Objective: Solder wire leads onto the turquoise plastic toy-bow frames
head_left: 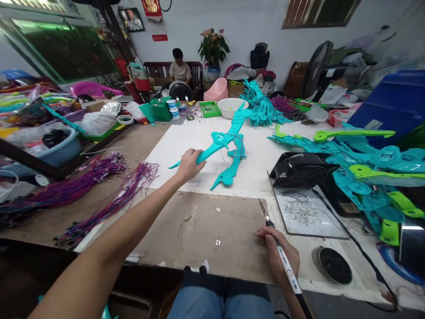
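My left hand [190, 165] is closed round the narrow part of a turquoise plastic piece [221, 141], which extends over the white sheet [166, 150]. Another turquoise piece [234, 168] with a rounded end lies just beyond, and a thin wire crosses the two; whether they are joined I cannot tell. Near the table's front edge, my right hand [282, 252] grips a soldering iron [287, 270] by its white handle, the metal tip pointing up and away. A small light square part [218, 243] lies on the brown board [199, 221] between my hands.
Purple and red wire bundles [122, 190] lie at left. On the right are a black fan [297, 170], a speckled tile [308, 215], a round black tin [333, 265] and piled turquoise and green pieces [368, 161]. A person [180, 68] sits at the back behind a white basin [231, 107].
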A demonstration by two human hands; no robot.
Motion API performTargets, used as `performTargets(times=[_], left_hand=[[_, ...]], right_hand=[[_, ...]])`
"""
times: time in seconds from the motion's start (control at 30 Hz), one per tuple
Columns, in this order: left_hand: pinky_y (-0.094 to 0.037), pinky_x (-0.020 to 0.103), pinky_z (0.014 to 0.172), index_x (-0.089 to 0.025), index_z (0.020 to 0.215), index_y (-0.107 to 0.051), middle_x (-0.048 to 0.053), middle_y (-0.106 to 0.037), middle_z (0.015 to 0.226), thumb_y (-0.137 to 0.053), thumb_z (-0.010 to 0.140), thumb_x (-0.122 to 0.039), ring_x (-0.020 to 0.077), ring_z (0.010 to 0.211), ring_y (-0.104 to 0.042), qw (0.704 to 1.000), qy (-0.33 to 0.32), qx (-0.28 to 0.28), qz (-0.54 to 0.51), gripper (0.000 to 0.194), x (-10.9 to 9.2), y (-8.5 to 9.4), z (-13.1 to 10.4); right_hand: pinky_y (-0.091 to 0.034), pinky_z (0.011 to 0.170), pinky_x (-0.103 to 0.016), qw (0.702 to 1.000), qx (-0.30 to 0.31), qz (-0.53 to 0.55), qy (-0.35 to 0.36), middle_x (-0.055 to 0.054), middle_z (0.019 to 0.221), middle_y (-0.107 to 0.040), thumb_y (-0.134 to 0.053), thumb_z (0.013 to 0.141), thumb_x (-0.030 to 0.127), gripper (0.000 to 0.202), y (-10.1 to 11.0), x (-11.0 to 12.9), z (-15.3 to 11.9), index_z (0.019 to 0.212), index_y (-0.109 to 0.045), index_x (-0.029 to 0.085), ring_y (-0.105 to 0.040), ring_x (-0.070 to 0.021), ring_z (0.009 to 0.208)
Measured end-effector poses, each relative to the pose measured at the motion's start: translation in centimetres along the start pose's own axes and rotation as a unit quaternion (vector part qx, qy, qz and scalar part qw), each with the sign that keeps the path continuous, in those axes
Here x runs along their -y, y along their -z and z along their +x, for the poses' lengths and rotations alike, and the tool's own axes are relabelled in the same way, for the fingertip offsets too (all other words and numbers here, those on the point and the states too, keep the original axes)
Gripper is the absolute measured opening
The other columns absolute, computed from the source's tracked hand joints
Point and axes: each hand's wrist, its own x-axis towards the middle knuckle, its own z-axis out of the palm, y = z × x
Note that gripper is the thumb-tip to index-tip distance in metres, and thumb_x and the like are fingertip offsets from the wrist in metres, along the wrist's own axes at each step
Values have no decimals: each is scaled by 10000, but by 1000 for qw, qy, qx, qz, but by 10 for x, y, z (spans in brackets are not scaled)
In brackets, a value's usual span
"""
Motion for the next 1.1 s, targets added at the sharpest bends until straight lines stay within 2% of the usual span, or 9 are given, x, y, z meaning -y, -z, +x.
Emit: performTargets(times=[0.1, 0.3, 0.43, 0.6, 0.67, 0.73, 0.87, 0.97, 1.1], left_hand=[[-454, 400, 882, -175, 1199, -578, 115, -574, 1052, -588, 830, -354, 265, 980, -556, 997, -32, -63, -21, 410, 1, 32, -14], [-457, 393, 840, -186, 1160, -600, 109, -567, 1026, -590, 830, -349, 262, 957, -549, 992, -84, -96, 10, 369, -5, 91, -71], [-439, 408, 853, -227, 1143, -606, 110, -571, 1043, -572, 850, -341, 280, 986, -548, 985, -82, -130, 72, 316, -5, 118, -113], [-416, 420, 857, -217, 1126, -620, 124, -592, 1046, -577, 865, -327, 295, 994, -547, 964, -111, -193, 143, 287, 6, 139, -149], [-403, 410, 861, -215, 1056, -638, 112, -614, 1000, -587, 867, -298, 278, 969, -552, 949, -152, -221, 164, 213, 9, 138, -159], [-381, 394, 868, -223, 957, -646, 86, -639, 946, -588, 872, -256, 250, 935, -559, 936, -191, -241, 174, 108, 8, 131, -166], [-323, 376, 873, -226, 839, -641, 45, -683, 890, -541, 898, -183, 207, 917, -573, 934, -218, -244, 140, 123, -5, 97, -171], [-308, 370, 848, -222, 871, -664, 52, -702, 945, -494, 916, -155, 214, 961, -583, 943, -195, -240, 121, 188, -18, 67, -171], [-317, 364, 807, -217, 894, -685, 71, -696, 982, -477, 919, -158, 235, 944, -592, 957, -150, -218, 121, 218, -28, 37, -175]], right_hand=[[-606, 694, -288, 999, -38, 28, 7, -22, 770, -737, -588, 881, 282, 153, 0, 1, -4, 955, -688, 193, -729, -200, 758], [-584, 795, -351, 992, -98, 35, 71, -17, 802, -736, -580, 884, 222, 122, 10, 32, 1, 951, -680, 201, -726, -210, 790], [-584, 790, -387, 976, -153, 40, 147, -20, 819, -739, -613, 852, 172, 143, 23, 60, 19, 984, -664, 198, -728, -221, 800], [-593, 743, -403, 960, -216, 58, 168, -55, 938, -739, -648, 836, 184, 173, 35, 84, 45, 1008, -632, 174, -726, -232, 827], [-593, 760, -417, 945, -243, 127, 180, -59, 1011, -724, -700, 798, 196, 273, 40, 94, 56, 1052, -602, 192, -716, -252, 912], [-580, 826, -469, 935, -210, 230, 167, -55, 1101, -702, -761, 746, 246, 416, 46, 105, 61, 1105, -552, 238, -679, -279, 1044], [-521, 921, -586, 931, 2, 358, 72, -67, 1199, -678, -718, 771, 468, 450, 49, 121, 36, 1124, -498, 298, -645, -307, 1116], [-453, 1019, -582, 951, 106, 287, 48, -80, 1187, -689, -692, 813, 336, 369, 47, 114, -1, 1123, -498, 280, -640, -298, 1130], [-458, 1034, -484, 987, 151, 42, 30, -99, 1210, -677, -716, 791, 293, 373, 46, 85, -31, 1108, -522, 254, -620, -271, 1166]])
